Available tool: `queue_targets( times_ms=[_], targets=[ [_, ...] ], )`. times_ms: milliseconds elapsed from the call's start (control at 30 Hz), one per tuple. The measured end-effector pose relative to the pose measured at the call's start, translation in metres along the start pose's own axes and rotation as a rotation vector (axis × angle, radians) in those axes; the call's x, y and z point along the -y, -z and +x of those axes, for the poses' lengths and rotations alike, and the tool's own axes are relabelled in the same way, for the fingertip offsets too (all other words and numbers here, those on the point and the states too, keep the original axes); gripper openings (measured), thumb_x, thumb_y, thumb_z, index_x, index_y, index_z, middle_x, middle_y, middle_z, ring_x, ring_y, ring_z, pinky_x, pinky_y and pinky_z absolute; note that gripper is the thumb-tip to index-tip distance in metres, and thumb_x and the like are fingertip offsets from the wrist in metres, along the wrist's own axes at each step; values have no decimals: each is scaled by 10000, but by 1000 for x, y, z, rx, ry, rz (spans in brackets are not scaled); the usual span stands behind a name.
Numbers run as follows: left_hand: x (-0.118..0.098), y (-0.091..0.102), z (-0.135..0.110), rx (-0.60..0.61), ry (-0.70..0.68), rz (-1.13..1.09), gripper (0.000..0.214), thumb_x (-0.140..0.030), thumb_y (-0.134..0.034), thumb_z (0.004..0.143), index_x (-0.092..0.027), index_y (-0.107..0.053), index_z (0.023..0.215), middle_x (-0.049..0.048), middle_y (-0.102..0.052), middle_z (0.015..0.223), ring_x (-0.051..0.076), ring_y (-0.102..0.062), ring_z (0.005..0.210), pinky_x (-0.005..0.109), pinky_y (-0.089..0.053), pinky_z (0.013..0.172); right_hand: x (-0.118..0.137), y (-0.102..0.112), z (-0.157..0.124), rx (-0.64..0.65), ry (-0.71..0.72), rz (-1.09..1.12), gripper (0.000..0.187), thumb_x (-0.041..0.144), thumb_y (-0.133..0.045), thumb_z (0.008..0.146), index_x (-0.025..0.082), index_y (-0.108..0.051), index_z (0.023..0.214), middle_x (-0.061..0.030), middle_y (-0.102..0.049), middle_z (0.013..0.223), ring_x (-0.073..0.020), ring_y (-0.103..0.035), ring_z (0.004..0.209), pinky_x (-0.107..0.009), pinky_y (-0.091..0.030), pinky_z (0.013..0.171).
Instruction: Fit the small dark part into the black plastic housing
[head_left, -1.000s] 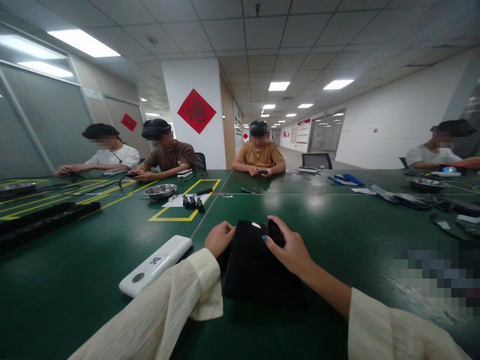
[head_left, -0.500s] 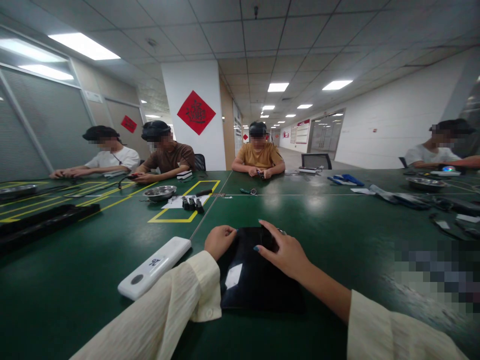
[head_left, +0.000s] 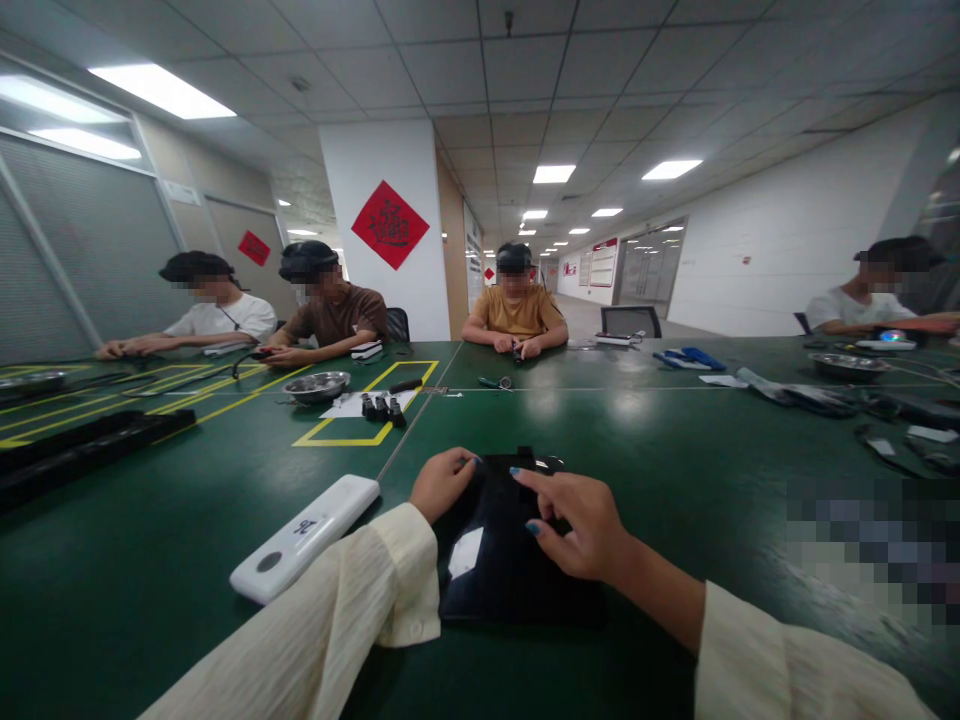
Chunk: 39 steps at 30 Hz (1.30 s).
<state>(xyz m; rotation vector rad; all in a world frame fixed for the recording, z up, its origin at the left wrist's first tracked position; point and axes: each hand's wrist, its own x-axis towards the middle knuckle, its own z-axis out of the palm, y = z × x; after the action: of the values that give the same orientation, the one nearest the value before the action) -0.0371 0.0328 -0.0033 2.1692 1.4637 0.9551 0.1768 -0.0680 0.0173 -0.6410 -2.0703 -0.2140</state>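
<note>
A glossy black flat panel [head_left: 517,570] with a white reflection or patch on its left side lies in front of me on the green table. My left hand [head_left: 442,485] is closed at its upper left edge, fingers curled against the rim and mostly hidden from view. Over the panel's upper right is my right hand [head_left: 581,525]. Its index finger and thumb are stretched apart with nothing visible between them, and the other fingers are bent. Just beyond the index fingertip, a small black block [head_left: 525,453] shows at the panel's far edge.
Left of the panel lies a white power-bank-like device [head_left: 306,540]. Farther off are several black cylindrical pieces [head_left: 382,409], a metal bowl [head_left: 317,386] and a long black tray [head_left: 97,440]. Cables and bags [head_left: 795,393] lie at right. Several people sit around the table [head_left: 660,430].
My right hand has moved back from the small black block, which was between its thumb and index finger. The block now shows at the far edge. My left hand stays in place.
</note>
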Motion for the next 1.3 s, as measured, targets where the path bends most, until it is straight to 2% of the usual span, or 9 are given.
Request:
queue_targets(
  times_ms=[100,267,433,567,700,867,1000,1200,1300],
  targets=[
    [-4,2,-2,-9,16,-9,308,-378,-442,762,-155,-641,835,8,-616,617,143,-546,573,235,-366,548,13,4,5,74,70,-20,353,338,-434,847,156,-526,1135,-15,-565,685,-142,-508,599,-268,-377,574],
    [-6,4,-2,-38,43,-10,269,-312,-441,765,-151,-623,878,-22,-545,536,122,-486,505,227,-322,511,25,7,8,199,14,0,327,355,-445,846,156,-564,1078,-40,-586,724,-159,-519,642,-292,-399,617],
    [-7,4,-2,-56,58,-16,284,-271,-425,765,-152,-597,957,-62,-448,446,108,-415,435,221,-275,477,28,5,10,365,7,176,495,412,-559,778,160,-488,1198,-86,-566,973,-193,-514,888,-335,-413,798],
    [-7,3,-3,-40,32,-35,254,-280,-430,751,-155,-588,906,-65,-449,440,106,-420,431,218,-276,471,32,1,11,567,38,306,645,424,-630,727,169,-421,1281,-110,-484,1179,-207,-437,1086,-340,-358,925],
    [-6,2,-3,-13,22,-42,242,-283,-424,755,-159,-584,887,-68,-452,434,103,-417,411,220,-290,473,31,-4,8,656,30,319,727,431,-660,685,183,-398,1316,-108,-431,1295,-221,-377,1189,-356,-267,1015],
    [-7,2,-3,-7,62,-62,271,-280,-415,774,-156,-559,967,-73,-462,432,115,-460,426,224,-315,491,27,-3,5,720,-80,276,736,426,-621,728,222,-325,1370,-109,-322,1402,-239,-327,1254,-375,-250,1029],
    [-9,2,-4,-6,63,-80,254,-261,-433,768,-161,-543,974,-77,-464,436,112,-464,430,222,-312,489,27,-3,5,716,-74,255,727,363,-614,719,240,-316,1371,-114,-244,1442,-254,-320,1264,-389,-266,1014],
    [-11,3,-6,-22,89,-115,299,-245,-436,776,-156,-468,1059,-92,-462,434,110,-459,406,225,-308,486,27,-4,5,684,-20,221,597,329,-593,706,237,-460,1281,-71,-458,1305,-228,-432,1160,-368,-276,1000],
    [-11,2,-6,-25,91,-126,311,-258,-432,782,-156,-445,1076,-98,-452,430,111,-452,398,225,-296,477,26,-3,6,683,-11,179,557,333,-596,693,233,-510,1234,-61,-503,1255,-232,-450,1124,-369,-288,984]
  ],
)
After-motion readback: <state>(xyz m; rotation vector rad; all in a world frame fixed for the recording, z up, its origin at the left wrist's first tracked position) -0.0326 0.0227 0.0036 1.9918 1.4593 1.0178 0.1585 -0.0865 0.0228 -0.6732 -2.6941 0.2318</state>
